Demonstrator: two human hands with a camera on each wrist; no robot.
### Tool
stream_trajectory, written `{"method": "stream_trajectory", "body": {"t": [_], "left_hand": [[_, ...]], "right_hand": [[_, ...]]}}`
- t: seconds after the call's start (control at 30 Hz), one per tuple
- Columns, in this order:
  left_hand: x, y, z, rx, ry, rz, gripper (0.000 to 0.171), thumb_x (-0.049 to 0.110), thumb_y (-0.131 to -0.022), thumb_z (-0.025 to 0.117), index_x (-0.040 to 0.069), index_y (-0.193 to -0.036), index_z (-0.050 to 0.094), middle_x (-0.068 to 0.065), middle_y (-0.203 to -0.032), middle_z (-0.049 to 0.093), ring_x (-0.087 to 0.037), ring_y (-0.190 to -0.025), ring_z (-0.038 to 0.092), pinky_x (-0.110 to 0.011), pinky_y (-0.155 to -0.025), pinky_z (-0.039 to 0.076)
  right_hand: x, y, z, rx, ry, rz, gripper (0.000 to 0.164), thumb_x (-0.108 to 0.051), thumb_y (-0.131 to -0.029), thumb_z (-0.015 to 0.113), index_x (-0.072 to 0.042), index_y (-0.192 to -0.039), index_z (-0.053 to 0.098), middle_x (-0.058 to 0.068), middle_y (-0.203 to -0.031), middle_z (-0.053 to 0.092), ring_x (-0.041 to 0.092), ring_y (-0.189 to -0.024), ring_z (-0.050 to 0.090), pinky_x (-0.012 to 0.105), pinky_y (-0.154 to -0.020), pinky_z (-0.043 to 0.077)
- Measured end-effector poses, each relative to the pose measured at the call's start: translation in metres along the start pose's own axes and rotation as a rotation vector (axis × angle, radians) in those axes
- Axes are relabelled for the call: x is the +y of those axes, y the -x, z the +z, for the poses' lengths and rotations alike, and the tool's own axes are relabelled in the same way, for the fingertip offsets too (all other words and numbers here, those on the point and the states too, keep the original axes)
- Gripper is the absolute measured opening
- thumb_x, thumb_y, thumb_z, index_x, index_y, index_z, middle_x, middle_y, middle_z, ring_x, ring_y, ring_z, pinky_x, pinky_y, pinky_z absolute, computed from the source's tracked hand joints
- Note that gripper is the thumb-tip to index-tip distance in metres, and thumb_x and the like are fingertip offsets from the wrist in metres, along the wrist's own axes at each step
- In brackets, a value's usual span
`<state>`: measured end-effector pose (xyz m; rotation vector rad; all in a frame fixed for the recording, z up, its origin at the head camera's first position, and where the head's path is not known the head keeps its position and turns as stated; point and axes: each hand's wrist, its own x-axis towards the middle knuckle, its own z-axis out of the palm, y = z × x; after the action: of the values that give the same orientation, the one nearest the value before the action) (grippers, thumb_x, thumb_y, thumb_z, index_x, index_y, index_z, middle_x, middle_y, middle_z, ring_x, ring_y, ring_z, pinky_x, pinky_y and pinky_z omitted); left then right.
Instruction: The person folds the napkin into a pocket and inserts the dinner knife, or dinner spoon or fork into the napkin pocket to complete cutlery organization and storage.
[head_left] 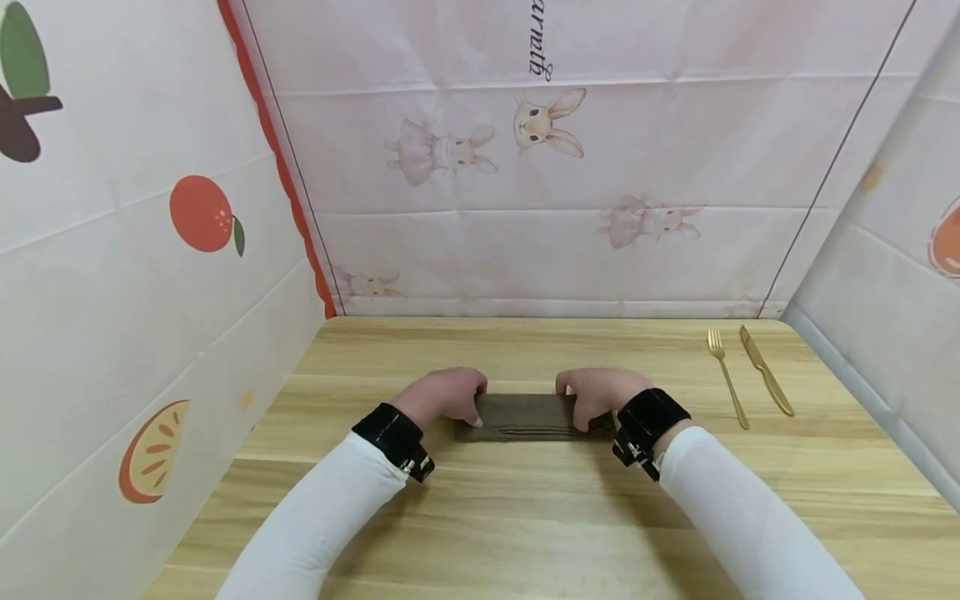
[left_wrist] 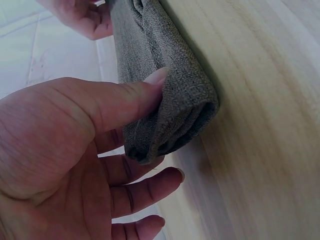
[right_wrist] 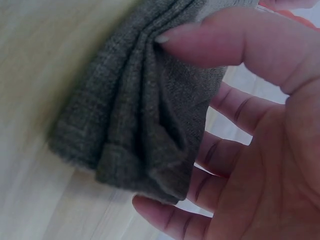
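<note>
A dark grey-brown cloth, folded into a narrow layered strip, lies across the middle of the wooden table. My left hand grips its left end; in the left wrist view the thumb presses on the folded cloth and the fingers curl behind it. At the other end, my right hand pinches the strip. The right wrist view shows that thumb on the stacked pleats of the cloth, with the fingers at its far side.
A gold fork and a gold knife lie side by side at the right rear of the table. Printed sheets with rabbits and fruit wall in the back and sides.
</note>
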<state>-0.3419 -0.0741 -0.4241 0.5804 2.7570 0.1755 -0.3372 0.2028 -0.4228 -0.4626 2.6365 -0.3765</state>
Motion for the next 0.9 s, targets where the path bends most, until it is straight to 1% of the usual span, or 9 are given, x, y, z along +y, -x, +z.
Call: {"method": "stream_trajectory", "body": {"t": [0.17, 0.33, 0.4, 0.53, 0.63, 0.7, 0.77, 0.83, 0.9], "left_hand": [[0.001, 0.000, -0.002, -0.008, -0.006, -0.008, 0.038, 0.028, -0.081, 0.089, 0.013, -0.109, 0.069, 0.001, -0.099, 0.066, -0.018, -0.085, 0.058, -0.036, -0.080, 0.049], [0.002, -0.002, -0.004, -0.030, -0.002, 0.003, 0.036, 0.025, -0.082, 0.088, 0.011, -0.108, 0.068, 0.001, -0.096, 0.066, -0.018, -0.083, 0.059, -0.035, -0.078, 0.049], [0.002, -0.003, -0.004, -0.040, 0.009, 0.010, 0.034, 0.023, -0.082, 0.088, 0.011, -0.106, 0.069, 0.000, -0.096, 0.066, -0.018, -0.083, 0.059, -0.035, -0.079, 0.049], [0.002, -0.004, -0.006, -0.062, 0.025, 0.025, 0.028, 0.022, -0.082, 0.088, 0.013, -0.099, 0.068, 0.000, -0.094, 0.066, -0.018, -0.082, 0.059, -0.035, -0.078, 0.048], [0.001, -0.006, -0.007, -0.079, 0.029, 0.038, 0.027, 0.023, -0.081, 0.088, 0.015, -0.093, 0.065, 0.002, -0.090, 0.063, -0.017, -0.080, 0.056, -0.034, -0.075, 0.046], [0.001, -0.006, -0.009, -0.089, 0.026, 0.050, 0.028, 0.024, -0.081, 0.088, 0.015, -0.089, 0.063, 0.003, -0.086, 0.059, -0.016, -0.078, 0.053, -0.034, -0.073, 0.043], [0.001, -0.006, -0.011, -0.095, 0.021, 0.059, 0.029, 0.024, -0.081, 0.088, 0.016, -0.085, 0.061, 0.004, -0.081, 0.056, -0.015, -0.074, 0.052, -0.033, -0.070, 0.041], [0.000, -0.006, -0.013, -0.100, 0.015, 0.070, 0.030, 0.024, -0.081, 0.088, 0.016, -0.080, 0.059, 0.005, -0.076, 0.053, -0.014, -0.071, 0.051, -0.032, -0.067, 0.040], [-0.001, -0.006, -0.016, -0.097, 0.029, 0.071, 0.030, 0.023, -0.082, 0.088, 0.016, -0.079, 0.058, 0.005, -0.075, 0.052, -0.013, -0.069, 0.050, -0.031, -0.065, 0.040]], "right_hand": [[0.003, -0.004, -0.004, -0.016, 0.017, -0.005, 0.065, -0.011, -0.068, 0.084, -0.028, -0.126, 0.061, 0.004, -0.116, 0.062, 0.025, -0.101, 0.055, 0.038, -0.079, 0.046], [0.004, -0.005, -0.007, -0.043, 0.019, -0.004, 0.068, -0.015, -0.068, 0.088, -0.024, -0.131, 0.063, 0.003, -0.128, 0.063, 0.023, -0.111, 0.055, 0.042, -0.091, 0.048], [0.005, -0.005, -0.008, -0.052, 0.017, -0.001, 0.068, -0.016, -0.068, 0.088, -0.022, -0.131, 0.064, 0.003, -0.130, 0.063, 0.023, -0.113, 0.054, 0.043, -0.095, 0.048], [0.005, -0.006, -0.010, -0.077, 0.028, -0.028, 0.050, -0.017, -0.071, 0.088, -0.019, -0.117, 0.069, -0.001, -0.115, 0.063, 0.019, -0.102, 0.053, 0.035, -0.086, 0.046], [0.006, -0.007, -0.012, -0.092, 0.046, -0.053, 0.034, -0.018, -0.074, 0.087, -0.018, -0.104, 0.070, -0.004, -0.102, 0.060, 0.018, -0.093, 0.050, 0.032, -0.078, 0.040], [0.006, -0.008, -0.012, -0.092, 0.057, -0.055, 0.032, -0.019, -0.076, 0.087, -0.019, -0.103, 0.071, -0.006, -0.101, 0.059, 0.017, -0.094, 0.049, 0.032, -0.079, 0.040], [0.006, -0.008, -0.014, -0.090, 0.070, -0.063, 0.028, -0.019, -0.077, 0.087, -0.018, -0.099, 0.070, -0.005, -0.097, 0.057, 0.018, -0.092, 0.048, 0.032, -0.078, 0.039], [0.006, -0.009, -0.015, -0.084, 0.080, -0.064, 0.027, -0.019, -0.078, 0.086, -0.018, -0.100, 0.071, -0.005, -0.098, 0.057, 0.017, -0.092, 0.049, 0.033, -0.079, 0.040], [0.006, -0.008, -0.017, -0.076, 0.090, -0.069, 0.026, -0.018, -0.078, 0.086, -0.015, -0.100, 0.071, -0.004, -0.098, 0.059, 0.018, -0.091, 0.050, 0.034, -0.079, 0.042]]}}
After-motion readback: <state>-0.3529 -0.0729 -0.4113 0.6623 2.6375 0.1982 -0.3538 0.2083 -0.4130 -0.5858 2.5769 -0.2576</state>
